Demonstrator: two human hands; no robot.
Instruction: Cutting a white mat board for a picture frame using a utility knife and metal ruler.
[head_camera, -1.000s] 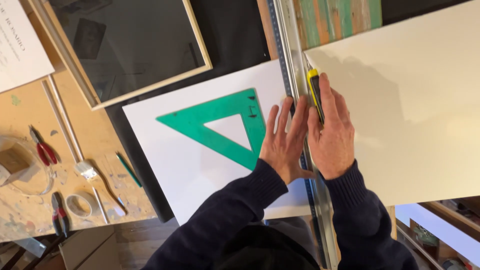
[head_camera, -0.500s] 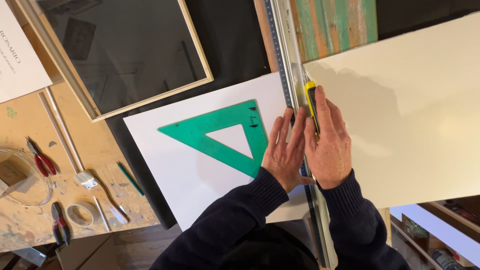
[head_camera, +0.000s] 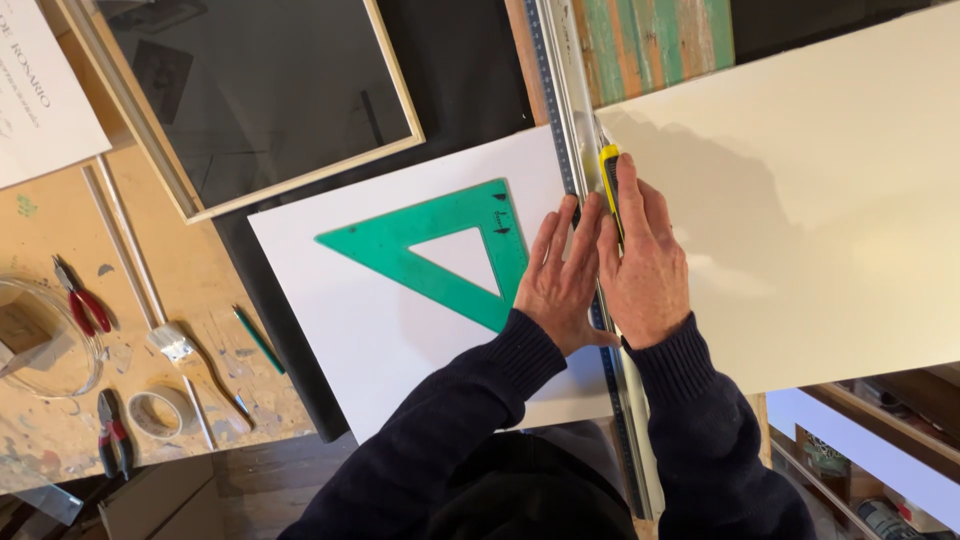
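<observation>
My left hand (head_camera: 562, 275) lies flat with fingers spread, pressing on a long metal ruler (head_camera: 566, 120) that runs away from me across a white sheet (head_camera: 370, 330). My right hand (head_camera: 645, 265) grips a yellow utility knife (head_camera: 609, 168), its tip against the ruler's right edge. A green plastic set square (head_camera: 440, 250) rests on the white sheet just left of my left hand. A large cream board (head_camera: 820, 190) lies to the right of the ruler.
A glass-fronted wooden frame (head_camera: 395, 100) sits at the back left on a black mat. On the wooden bench at left lie red pliers (head_camera: 85, 305), a tape roll (head_camera: 155, 412), a green pencil (head_camera: 258, 340) and a small brush (head_camera: 180, 350).
The right hand and knife have drawn slightly toward me along the ruler. The left hand stays pressed on the ruler. The view has shifted a little.
</observation>
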